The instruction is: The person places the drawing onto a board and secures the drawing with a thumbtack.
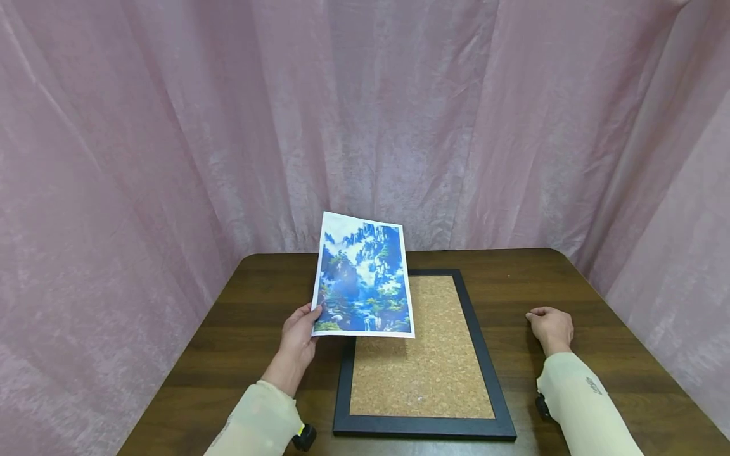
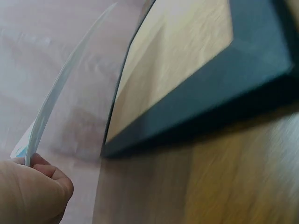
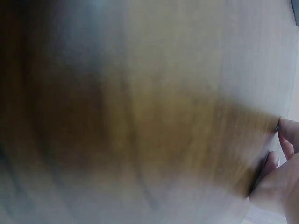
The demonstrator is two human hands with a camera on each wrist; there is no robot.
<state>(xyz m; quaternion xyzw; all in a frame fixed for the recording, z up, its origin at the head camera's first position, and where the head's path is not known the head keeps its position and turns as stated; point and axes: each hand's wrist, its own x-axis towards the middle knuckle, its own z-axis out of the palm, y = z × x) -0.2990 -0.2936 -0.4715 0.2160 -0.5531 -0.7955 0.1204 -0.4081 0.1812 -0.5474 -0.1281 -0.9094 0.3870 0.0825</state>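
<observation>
We have the picture print point(image 1: 365, 278) raised in the left hand point(image 1: 298, 332), pinched at its near-left corner between thumb and fingers; the sheet runs from there to the right and toward the tabletop's point(image 1: 228, 354) far edge. In the head view it covers the far-left part of the cork-faced black frame point(image 1: 424, 425), and our left wrist view shows a gap between the bowed sheet and the frame.

What we judge to matter most is how print and frame line up: both long axes run roughly from us toward the tabletop's far edge, nearly parallel, but the print sits left of the frame's middle and farther off, so its place over the cork point(image 1: 422, 380) lies to the right and nearer us.

The left hand is nearer to both, just beside the frame's left side. Our right hand point(image 1: 552, 329) rests at the tabletop toward its right edge, well apart from the print, fingers loosely bent, with nothing that we can see in its hold. The sheet's free right side could sag or swing, we think.
</observation>
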